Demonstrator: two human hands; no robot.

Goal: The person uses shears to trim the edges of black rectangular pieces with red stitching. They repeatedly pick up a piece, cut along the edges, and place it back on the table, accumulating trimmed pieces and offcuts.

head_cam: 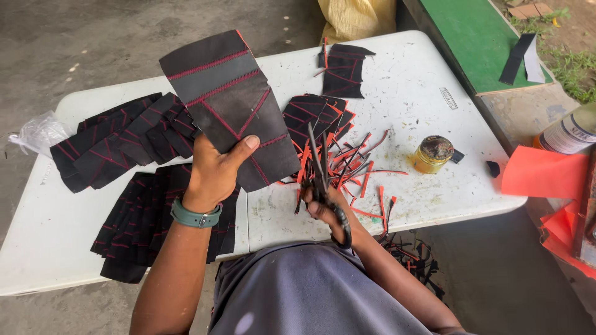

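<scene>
My left hand [214, 170] holds up a black leather piece [226, 99] with red stitched lines, thumb pressed on its lower part; a green band sits on that wrist. My right hand [329, 211] grips black scissors [321, 170], their blades pointing up and away, slightly apart, just right of the held piece. Below the blades lies a heap of red and black offcut strips [357, 164] on the white folding table [410, 93].
Stacks of similar black stitched pieces lie at left [118, 139], lower left [139, 217], centre [313, 115] and far [343, 68]. A small yellow jar [433, 154] stands at right. Red sheet [543, 174] and a bottle [571, 133] sit on a green bench at the right edge. Scraps lie on the floor [416, 257].
</scene>
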